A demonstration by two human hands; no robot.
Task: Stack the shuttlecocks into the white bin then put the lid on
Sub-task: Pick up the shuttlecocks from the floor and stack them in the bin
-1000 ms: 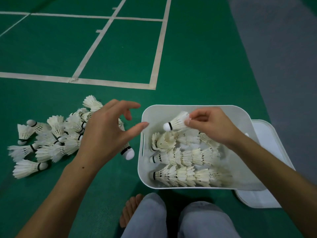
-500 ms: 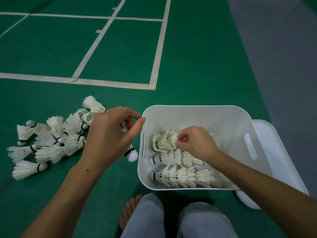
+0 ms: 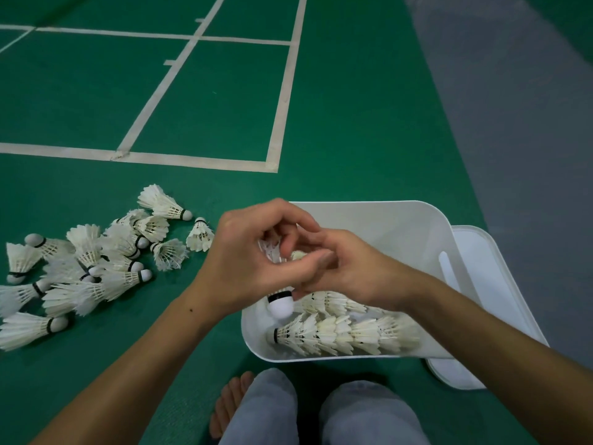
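The white bin (image 3: 369,205) sits on the green floor in front of my knees. Rows of nested shuttlecocks (image 3: 346,335) lie on their sides inside it. My left hand (image 3: 244,261) is closed on one shuttlecock (image 3: 279,306), cork pointing down, over the bin's left edge. My right hand (image 3: 359,268) meets it above the bin, with its fingers curled onto the same shuttlecock's feathers, which are mostly hidden. The white lid (image 3: 481,268) lies flat under the bin's right side. A loose pile of shuttlecocks (image 3: 96,261) lies on the floor to the left.
White court lines (image 3: 279,101) cross the green floor beyond the bin. A grey floor strip (image 3: 513,123) runs along the right. My bare foot (image 3: 229,409) and grey trouser knees (image 3: 321,412) are at the bottom edge.
My left hand picked a shuttlecock from the pile and carried it right to the bin. My right hand set its shuttlecock into a row, then rose to meet the left.
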